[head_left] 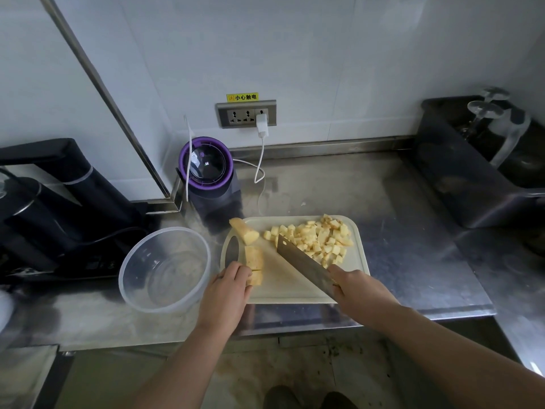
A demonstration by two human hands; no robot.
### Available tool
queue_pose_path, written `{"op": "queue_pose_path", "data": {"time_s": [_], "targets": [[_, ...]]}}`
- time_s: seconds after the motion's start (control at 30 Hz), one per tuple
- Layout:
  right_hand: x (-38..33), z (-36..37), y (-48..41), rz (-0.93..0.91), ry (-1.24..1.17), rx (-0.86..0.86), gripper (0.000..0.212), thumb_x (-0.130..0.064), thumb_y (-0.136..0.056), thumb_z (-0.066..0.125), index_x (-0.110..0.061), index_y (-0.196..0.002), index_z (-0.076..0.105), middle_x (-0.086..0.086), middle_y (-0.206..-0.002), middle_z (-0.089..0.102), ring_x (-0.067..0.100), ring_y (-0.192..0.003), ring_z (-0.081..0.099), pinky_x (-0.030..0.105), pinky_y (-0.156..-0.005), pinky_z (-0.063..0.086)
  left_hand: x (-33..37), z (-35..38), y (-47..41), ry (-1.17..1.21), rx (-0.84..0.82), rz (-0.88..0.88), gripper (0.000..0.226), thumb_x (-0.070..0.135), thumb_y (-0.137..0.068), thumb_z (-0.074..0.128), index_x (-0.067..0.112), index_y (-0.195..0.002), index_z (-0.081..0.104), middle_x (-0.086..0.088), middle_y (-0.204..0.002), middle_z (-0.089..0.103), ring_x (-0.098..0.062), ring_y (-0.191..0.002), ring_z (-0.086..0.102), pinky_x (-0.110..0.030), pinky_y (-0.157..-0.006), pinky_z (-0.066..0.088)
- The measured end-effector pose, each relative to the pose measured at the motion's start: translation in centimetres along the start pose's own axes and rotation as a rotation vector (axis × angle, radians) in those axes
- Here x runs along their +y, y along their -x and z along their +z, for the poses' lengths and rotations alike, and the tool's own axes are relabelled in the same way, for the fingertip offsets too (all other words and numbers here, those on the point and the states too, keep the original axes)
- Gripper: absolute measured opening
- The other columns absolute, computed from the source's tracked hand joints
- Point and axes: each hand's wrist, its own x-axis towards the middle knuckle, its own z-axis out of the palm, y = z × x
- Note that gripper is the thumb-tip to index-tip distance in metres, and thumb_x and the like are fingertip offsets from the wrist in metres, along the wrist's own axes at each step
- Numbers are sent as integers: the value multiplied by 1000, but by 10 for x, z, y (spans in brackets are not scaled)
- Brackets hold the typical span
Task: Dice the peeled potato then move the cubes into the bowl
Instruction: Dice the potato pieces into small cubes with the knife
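L fingers (241, 271): curled, tips pressing on near end of potato slab (254, 258). Slab is pale yellow, flat-sided, cut across into blocks. L hand (228, 286) knuckles up, wrist straight, forearm coming in from below.

R fingers (339, 292): wrapped tight round handle of cleaver (305, 262); handle hidden inside R hand (359, 290). Blade broad, rectangular, dull steel, slanting up-left from the grip, its far end just R of slab. Can't tell if edge meets the board. R forearm enters from lower R.

Under both hands: cutting board (283, 287), cream plastic, rounded corners, oval grip slot just beyond L fingers.

Beyond slab, at board's far-L corner: uncut potato chunk (244, 230), rounded, tapered.

Beyond R fingers, past the blade: potato cubes (318, 240), loose heap of small, uneven pieces on far-R part of board.

L of L hand, just beside board: bowl (165, 268), round, clear plastic, thick rim; steel shows through its base.

All on bench (398, 231), stainless, scuffed, reflective.

Further out: dark appliance w/ purple ring (206, 166), white charger (262, 125) in wall socket (246, 113); black kettle (44, 202) far L; dark bin (460, 172) far R.
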Motion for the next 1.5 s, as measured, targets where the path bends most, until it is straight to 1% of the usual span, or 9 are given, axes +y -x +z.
{"op": "queue_pose_path", "data": {"time_s": [0.3, 0.6, 0.73, 0.97, 1.07, 1.2, 1.3, 1.4, 1.5], "targets": [[-2, 3, -1, 2, -23, 0, 39, -30, -105, 38, -28, -143, 32, -7, -99, 49, 9, -77, 56, 18, -71, 52, 1, -3, -3, -31, -97, -18, 34, 19, -65, 87, 17, -93, 69, 1, -94, 64, -15, -71, 65, -26, -61, 56], [-1, 4, -2, 3, -28, 7, 41, -31, -105, 40, -29, -144, 30, -8, -98, 46, 8, -76, 54, 12, -61, 45, 10, -7, -2, 19, -118, -132, 32, 26, -90, 65, 19, -121, 60, 2, -121, 54, -14, -95, 63, -25, -84, 54], [-2, 2, -2, -5, -22, 4, 41, -30, -104, 42, -28, -144, 31, -8, -99, 48, 9, -78, 56, 16, -68, 51, 10, -5, 4, 14, -139, -142, 31, 25, -97, 51, 22, -128, 52, 5, -128, 49, -11, -105, 58, -23, -92, 48], [0, 1, -1, -3, -33, 5, 42, -30, -104, 43, -30, -144, 31, -10, -98, 48, 8, -72, 56, 12, -56, 45, 14, -9, 5, 79, -120, -170, 30, 33, -96, 51, 24, -124, 55, 9, -121, 56, -8, -102, 58, -20, -88, 47], [4, 0, 1, 8, -25, 20, 41, -32, -104, 42, -29, -143, 31, -9, -95, 48, 7, -69, 54, 15, -59, 49, 30, -18, 2, 220, -167, -196, 27, 34, -93, 57, 24, -118, 56, 12, -113, 56, -4, -96, 57, -16, -82, 48], [10, -1, 6, 8, -53, 31, 43, -33, -103, 44, -27, -143, 31, -11, -90, 48, 5, -68, 55, 13, -56, 46, 60, -14, -21, 647, -344, -496, 12, 28, -90, 62, 23, -99, 57, 11, -91, 60, -4, -84, 58, -16, -67, 46], [14, 0, 10, 19, -74, 23, 40, -32, -104, 43, -28, -142, 33, -10, -88, 50, 6, -68, 56, 13, -59, 49, 70, -1, -38, 786, -419, -621, 10, 28, -91, 60, 20, -96, 58, 2, -90, 65, -11, -83, 63, -21, -65, 48], [16, 1, 14, 39, -93, 4, 35, -32, -105, 39, -27, -139, 34, -7, -93, 53, 8, -74, 60, 20, -67, 54, 70, 6, -46, 762, -412, -636, 18, 29, -93, 58, 14, -104, 62, 1, -90, 65, -14, -84, 63, -25, -69, 50], [18, 1, 16, 49, -113, -15, 34, -31, -105, 38, -27, -138, 34, -6, -95, 53, 10, -78, 61, 23, -69, 54, 68, 6, -48, 567, -451, -560, 27, 33, -94, 55, 14, -114, 60, 1, -97, 64, -14, -87, 63, -25, -67, 49]]}}
